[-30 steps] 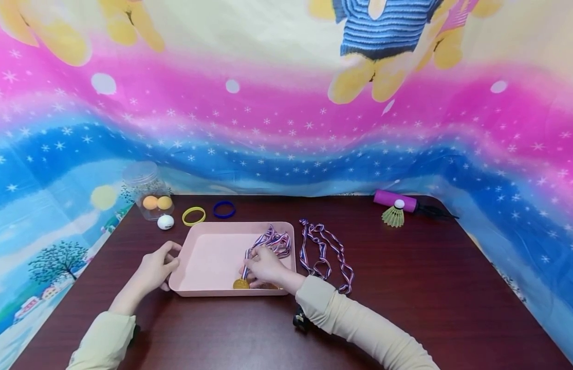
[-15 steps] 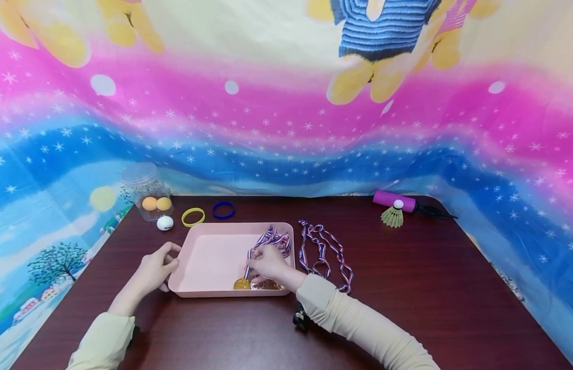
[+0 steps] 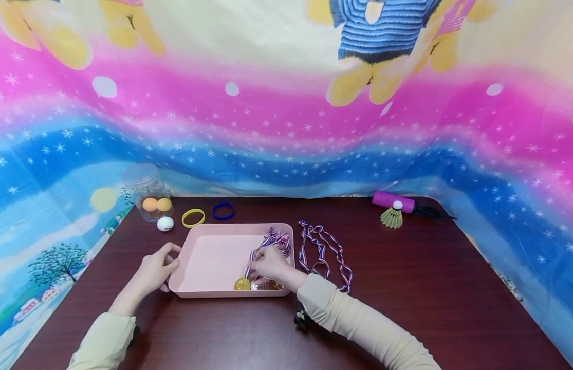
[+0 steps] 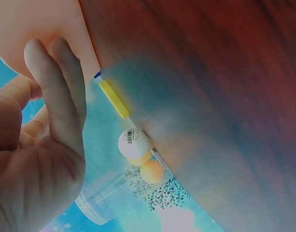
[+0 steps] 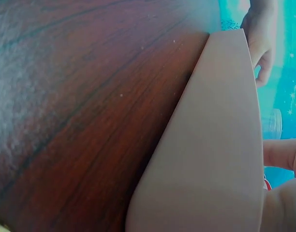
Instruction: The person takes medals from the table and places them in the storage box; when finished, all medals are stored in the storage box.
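Note:
In the head view a pink tray (image 3: 212, 259) stands on the table. My right hand (image 3: 271, 263) reaches inside it and pinches the striped ribbon (image 3: 249, 264) of a gold medal (image 3: 242, 284). Beside that medal, partly under the hand, a silver medal (image 3: 258, 285) and a copper-coloured medal (image 3: 277, 286) lie along the near wall. Bunched ribbons (image 3: 278, 239) fill the tray's right back corner. My left hand (image 3: 152, 270) touches the tray's left end; in the left wrist view its fingers (image 4: 61, 92) lie fairly straight against the wall. The right wrist view shows mostly the tray's outer wall (image 5: 201, 145).
Right of the tray lie more striped ribbons (image 3: 339, 249). A clear jar (image 3: 145, 190) with orange balls, a white ball (image 3: 165, 224), a yellow wristband (image 3: 193, 218) and a blue wristband (image 3: 223, 210) stand behind left. A shuttlecock (image 3: 392, 217) and purple cylinder (image 3: 393, 202) lie back right.
My right hand has shifted slightly right with the ribbon, and the gold medal has moved a little the same way. More of the silver and copper-coloured medals shows. The left hand has stayed put.

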Demonstrator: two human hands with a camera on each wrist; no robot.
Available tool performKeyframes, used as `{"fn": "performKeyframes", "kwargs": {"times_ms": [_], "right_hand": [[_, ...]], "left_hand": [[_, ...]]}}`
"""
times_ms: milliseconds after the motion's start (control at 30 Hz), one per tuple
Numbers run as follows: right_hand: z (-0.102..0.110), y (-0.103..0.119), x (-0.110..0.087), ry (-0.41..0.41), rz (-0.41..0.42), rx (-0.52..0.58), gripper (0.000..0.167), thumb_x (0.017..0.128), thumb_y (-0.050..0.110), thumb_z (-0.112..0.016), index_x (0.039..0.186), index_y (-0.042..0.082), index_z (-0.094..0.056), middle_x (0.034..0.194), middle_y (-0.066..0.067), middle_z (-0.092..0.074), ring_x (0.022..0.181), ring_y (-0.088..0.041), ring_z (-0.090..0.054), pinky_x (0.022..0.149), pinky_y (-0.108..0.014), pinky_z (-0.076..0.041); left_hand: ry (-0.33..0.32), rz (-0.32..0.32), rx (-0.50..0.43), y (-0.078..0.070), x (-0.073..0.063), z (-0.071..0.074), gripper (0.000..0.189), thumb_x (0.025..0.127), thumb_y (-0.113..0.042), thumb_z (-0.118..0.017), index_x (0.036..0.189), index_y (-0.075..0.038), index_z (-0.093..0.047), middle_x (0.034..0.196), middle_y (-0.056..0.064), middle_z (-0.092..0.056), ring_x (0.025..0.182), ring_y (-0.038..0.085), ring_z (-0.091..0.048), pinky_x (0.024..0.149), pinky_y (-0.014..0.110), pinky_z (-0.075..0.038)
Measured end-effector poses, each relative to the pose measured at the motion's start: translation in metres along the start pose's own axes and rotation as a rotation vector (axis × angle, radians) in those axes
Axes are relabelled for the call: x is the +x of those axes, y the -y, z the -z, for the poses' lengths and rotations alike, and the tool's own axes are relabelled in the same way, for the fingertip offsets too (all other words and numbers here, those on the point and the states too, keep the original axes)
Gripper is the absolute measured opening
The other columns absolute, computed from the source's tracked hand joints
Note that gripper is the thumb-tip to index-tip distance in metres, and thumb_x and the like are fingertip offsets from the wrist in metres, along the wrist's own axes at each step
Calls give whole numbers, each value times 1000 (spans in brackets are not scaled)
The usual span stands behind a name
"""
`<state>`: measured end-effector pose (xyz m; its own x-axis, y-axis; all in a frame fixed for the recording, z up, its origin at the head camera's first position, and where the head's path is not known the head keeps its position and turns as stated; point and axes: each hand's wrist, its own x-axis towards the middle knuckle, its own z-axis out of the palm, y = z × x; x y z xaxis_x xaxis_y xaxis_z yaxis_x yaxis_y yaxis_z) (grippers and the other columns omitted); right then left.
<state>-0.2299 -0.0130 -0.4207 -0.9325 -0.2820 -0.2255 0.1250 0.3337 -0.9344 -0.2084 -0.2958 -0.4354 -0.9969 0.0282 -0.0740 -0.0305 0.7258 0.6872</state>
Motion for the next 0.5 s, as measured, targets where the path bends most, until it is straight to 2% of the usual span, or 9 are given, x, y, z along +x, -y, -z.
{"fn": "performKeyframes", "kwargs": {"times_ms": [233,500], "right_hand": [[-3,-2,2,-3,2,-2,12,88,0,-63,80,-3,-54,78,-16,-67,73,-28,-72,53,-30,-59],[-6,-5,3,19,8,43,9,88,0,-62,85,-5,-55,84,-19,-69,78,-32,-72,56,-31,-60]], "left_hand": [[0,4,-5,2,1,-1,31,97,-7,-46,127,-2,-42,90,17,-62,54,16,-59,43,34,-55],[-4,-1,-4,1,1,0,31,96,-7,-46,127,-2,-42,90,18,-62,52,16,-58,43,34,-54]]}}
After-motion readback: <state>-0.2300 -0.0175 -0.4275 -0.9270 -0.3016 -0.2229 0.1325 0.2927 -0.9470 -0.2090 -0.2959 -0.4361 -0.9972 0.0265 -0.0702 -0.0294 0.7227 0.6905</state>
